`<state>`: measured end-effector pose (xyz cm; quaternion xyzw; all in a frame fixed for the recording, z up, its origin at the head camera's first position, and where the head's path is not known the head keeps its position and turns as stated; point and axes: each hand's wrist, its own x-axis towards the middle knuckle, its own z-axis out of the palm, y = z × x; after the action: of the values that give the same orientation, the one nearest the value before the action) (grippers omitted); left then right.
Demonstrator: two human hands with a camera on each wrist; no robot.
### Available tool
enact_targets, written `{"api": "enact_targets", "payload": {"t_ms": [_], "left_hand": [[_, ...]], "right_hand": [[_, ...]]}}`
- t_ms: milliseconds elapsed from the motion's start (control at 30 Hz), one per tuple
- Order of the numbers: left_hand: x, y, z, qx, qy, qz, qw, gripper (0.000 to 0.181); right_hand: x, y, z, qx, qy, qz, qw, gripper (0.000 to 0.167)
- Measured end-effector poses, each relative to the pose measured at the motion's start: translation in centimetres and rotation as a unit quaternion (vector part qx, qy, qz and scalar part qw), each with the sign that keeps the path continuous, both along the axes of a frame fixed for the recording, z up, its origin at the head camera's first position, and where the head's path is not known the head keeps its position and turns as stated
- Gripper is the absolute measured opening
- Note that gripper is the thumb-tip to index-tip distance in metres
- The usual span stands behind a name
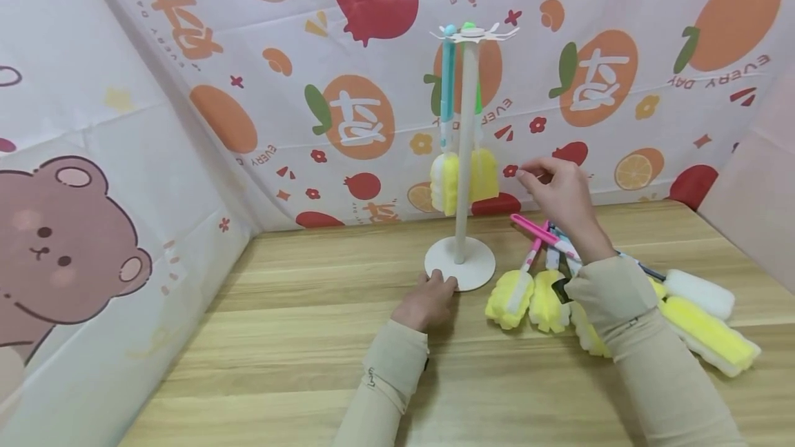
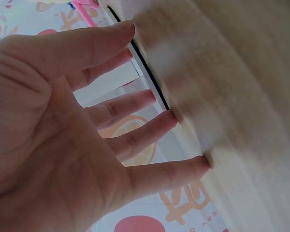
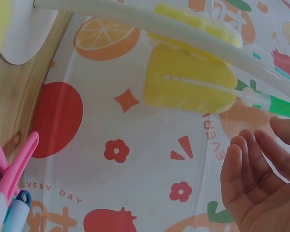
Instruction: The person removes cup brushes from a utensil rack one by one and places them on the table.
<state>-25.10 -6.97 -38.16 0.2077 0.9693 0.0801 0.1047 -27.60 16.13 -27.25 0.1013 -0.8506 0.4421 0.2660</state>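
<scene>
A white stand (image 1: 470, 123) with a ring of hooks on top rises from a round white base (image 1: 435, 264). From its hooks hang a blue-handled sponge brush (image 1: 447, 88) and a green-handled sponge brush (image 1: 484, 174). My left hand (image 1: 425, 302) touches the near edge of the base, fingers extended; in the left wrist view, some fingertips (image 2: 203, 163) meet the tabletop. To the right of the stand, my right hand (image 1: 562, 195) is raised in the air with loosely bent fingers. Nothing lies between its thumb and fingers in the right wrist view, where the green handle (image 3: 282, 106) passes nearby.
Several sponge brushes lie in a pile on the wooden table (image 1: 298, 336), right of the stand. Among them are one with a pink handle (image 1: 533, 226), a yellow sponge head (image 1: 511, 299) and a white sponge head (image 1: 698, 293). A fruit-printed cloth (image 1: 385, 123) hangs behind.
</scene>
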Motion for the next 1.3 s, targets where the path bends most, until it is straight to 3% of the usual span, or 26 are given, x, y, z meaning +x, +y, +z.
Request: {"api": "enact_targets", "payload": {"t_ms": [467,833,1300], "left_hand": [[-0.3,-0.2,0.4,-0.001,0.011,0.002,0.9999,0.018],[0.1,0.3,0.0,-0.003,0.000,0.004,1.0000,0.021],[0.0,0.2,-0.2,-0.001,-0.001,0.007,1.0000,0.023]], "right_hand": [[-1.1,-0.7,0.9,-0.009,0.000,-0.002,1.0000,0.027],[-1.6,-0.5,1.4,-0.025,-0.007,-0.006,0.9996,0.031],[-2.1,-1.0,1.6,-0.041,-0.054,0.001,0.9977,0.033]]}}
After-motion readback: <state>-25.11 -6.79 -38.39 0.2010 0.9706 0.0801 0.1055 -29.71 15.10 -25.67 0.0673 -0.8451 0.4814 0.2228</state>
